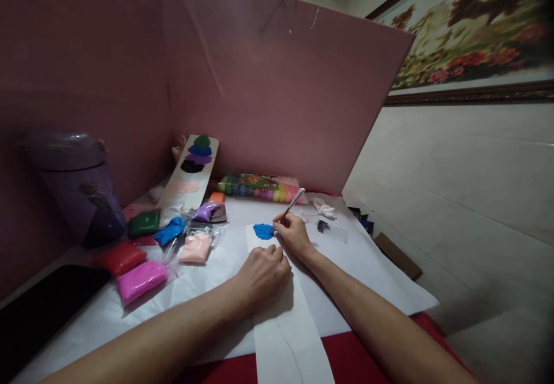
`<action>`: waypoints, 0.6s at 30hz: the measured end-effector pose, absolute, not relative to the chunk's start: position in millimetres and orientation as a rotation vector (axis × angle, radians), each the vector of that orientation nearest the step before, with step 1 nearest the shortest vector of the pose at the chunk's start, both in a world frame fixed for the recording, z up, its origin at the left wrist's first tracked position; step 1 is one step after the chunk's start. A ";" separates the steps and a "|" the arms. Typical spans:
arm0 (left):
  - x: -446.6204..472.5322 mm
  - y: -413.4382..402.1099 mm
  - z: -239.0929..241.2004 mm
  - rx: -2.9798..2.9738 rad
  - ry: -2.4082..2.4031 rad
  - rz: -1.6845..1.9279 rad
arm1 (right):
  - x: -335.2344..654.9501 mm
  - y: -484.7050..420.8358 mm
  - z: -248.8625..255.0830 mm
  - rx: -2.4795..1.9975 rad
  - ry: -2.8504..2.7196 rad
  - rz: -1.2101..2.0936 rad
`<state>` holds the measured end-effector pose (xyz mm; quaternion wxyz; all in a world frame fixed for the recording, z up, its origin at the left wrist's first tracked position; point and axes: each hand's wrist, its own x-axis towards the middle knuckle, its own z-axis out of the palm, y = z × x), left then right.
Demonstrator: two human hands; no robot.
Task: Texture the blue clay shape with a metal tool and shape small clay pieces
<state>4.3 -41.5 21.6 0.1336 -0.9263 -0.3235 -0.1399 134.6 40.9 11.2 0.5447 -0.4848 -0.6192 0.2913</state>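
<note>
My right hand (294,235) pinches a thin white tool (293,202), its tip at a patch of blue clay (262,231) spread on the top of a long white paper strip (291,338). My left hand (263,275) rests curled as a loose fist on the same strip, just below the blue patch, pressing it down. Nothing shows inside the left fingers.
Bags of clay lie at the left: pink (139,280), red (120,256), green (144,223), blue (170,230), peach (195,248), purple (205,211). A strip with coloured patches (193,170) leans on the pink board. A clay pack (259,187), purple bin (78,185), black tablet (38,309), and white sheet (381,280) are around.
</note>
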 end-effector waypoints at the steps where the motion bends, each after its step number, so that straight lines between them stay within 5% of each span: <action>1: 4.3 -41.3 21.4 -2.689 -0.934 -0.413 | 136.0 40.7 9.1 -1.142 -1.480 0.685; 18: 3.6 -38.3 18.7 -2.668 -0.925 -0.452 | 137.2 37.4 7.7 -1.161 -1.616 0.643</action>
